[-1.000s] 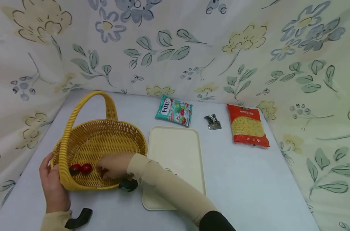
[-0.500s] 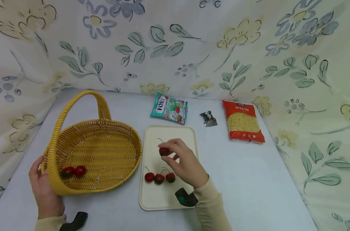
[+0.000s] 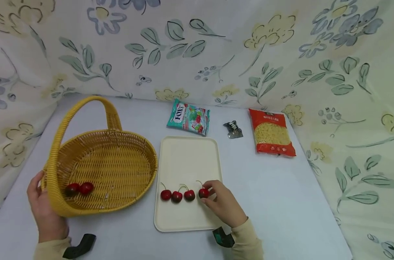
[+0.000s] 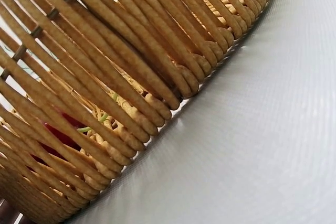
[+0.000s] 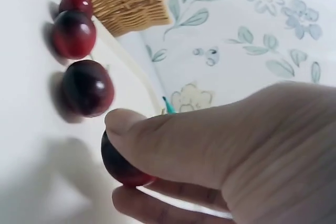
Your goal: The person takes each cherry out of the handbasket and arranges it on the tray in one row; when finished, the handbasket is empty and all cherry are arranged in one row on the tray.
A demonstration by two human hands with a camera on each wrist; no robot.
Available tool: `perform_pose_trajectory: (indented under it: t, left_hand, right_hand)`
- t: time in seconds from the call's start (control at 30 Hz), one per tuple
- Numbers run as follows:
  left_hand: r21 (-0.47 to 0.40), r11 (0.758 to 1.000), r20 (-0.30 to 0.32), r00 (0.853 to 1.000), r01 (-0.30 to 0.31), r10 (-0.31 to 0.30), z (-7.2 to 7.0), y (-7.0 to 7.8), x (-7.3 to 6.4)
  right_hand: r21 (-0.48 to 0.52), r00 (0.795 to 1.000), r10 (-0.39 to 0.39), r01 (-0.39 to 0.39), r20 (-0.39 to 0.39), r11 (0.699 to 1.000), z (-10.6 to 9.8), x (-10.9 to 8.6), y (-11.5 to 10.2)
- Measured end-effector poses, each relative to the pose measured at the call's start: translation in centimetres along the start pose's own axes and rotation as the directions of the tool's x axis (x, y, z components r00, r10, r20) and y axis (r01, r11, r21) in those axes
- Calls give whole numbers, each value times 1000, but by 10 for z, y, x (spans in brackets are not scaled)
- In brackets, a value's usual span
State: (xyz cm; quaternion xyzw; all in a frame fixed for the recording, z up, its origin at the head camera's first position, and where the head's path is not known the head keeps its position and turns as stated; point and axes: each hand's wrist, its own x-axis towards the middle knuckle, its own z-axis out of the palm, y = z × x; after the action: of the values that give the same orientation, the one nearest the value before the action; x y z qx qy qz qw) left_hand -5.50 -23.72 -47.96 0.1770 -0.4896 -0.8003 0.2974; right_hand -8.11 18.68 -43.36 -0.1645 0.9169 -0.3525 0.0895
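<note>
My right hand [image 3: 225, 203] pinches a dark red cherry [image 3: 203, 193] between thumb and fingers, low over the cream tray [image 3: 187, 220]. Three more stemmed cherries [image 3: 176, 196] lie in a row on the tray, left of the held one. In the right wrist view the thumb covers part of the held cherry [image 5: 119, 163], close to a neighbouring cherry [image 5: 88, 88]. My left hand [image 3: 48, 216] grips the left side of the yellow wicker basket [image 3: 118, 162], its fingers partly hidden behind the handle. Two cherries [image 3: 86, 188] lie inside the basket, low on the left.
Behind the tray lies a teal candy bag [image 3: 188, 117]. A small black packet [image 3: 233, 129] and a red pasta bag [image 3: 271, 133] lie to its right. The basket's tall handle [image 3: 55, 144] arches up at the left. A floral cloth [image 3: 229, 72] hangs behind the white table.
My right hand has gone from inside the basket to the tray with a cherry, then down to the right end of the cherry row. My left hand stays on the basket.
</note>
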Motion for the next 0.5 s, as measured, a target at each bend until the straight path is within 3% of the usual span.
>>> perform_pose_trajectory:
  t: [0.17, 0.5]
  left_hand:
    - [-34, 999, -6, 1000, 18, -18, 2, 0, 2]
    - [16, 997, -62, 995, 81, -80, -1, 1, 3]
  right_hand:
    - [0, 1000, 7, -7, 5, 1000, 10, 4, 2]
    - [-59, 1000, -23, 24, 15, 998, 22, 10, 6]
